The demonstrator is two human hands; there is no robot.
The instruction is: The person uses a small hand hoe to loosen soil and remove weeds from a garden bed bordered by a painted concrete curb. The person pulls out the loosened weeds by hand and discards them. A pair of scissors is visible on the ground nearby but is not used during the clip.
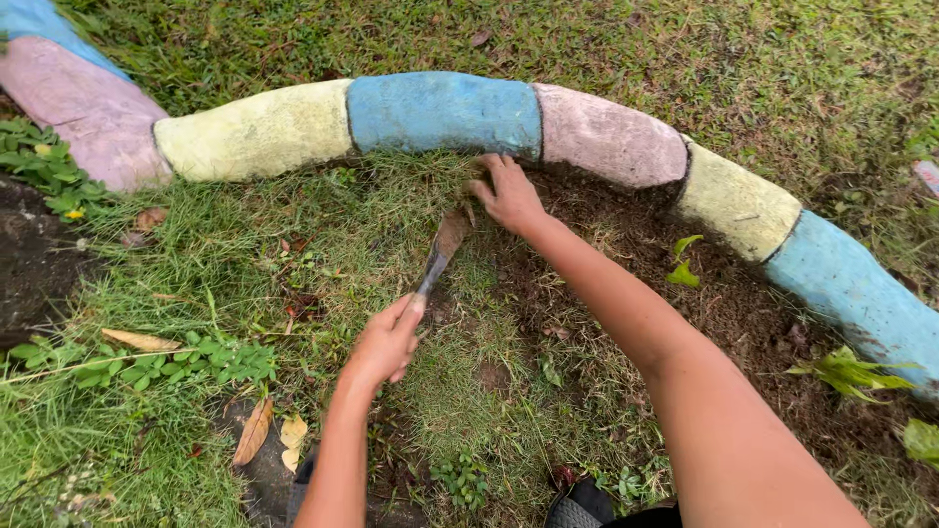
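Just below the blue stone (445, 110) of the painted border, I see the trowel (438, 256) lying on a slant, its rusty blade pointing up toward that stone, its handle running down-left into my left hand (384, 342), fingers wrapped tight round it. My right hand (509, 194) sits beside the blade tip, nearer the stone, fingers curled into the grass (391, 210).

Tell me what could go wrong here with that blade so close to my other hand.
The trowel in the left hand points its soiled tip toward the right hand, which grips grass beside the painted curb. A slip forward could nick those fingers. The blade might also scrape the blue curb segment. The small seedling in bare soil nearby could get uprooted.
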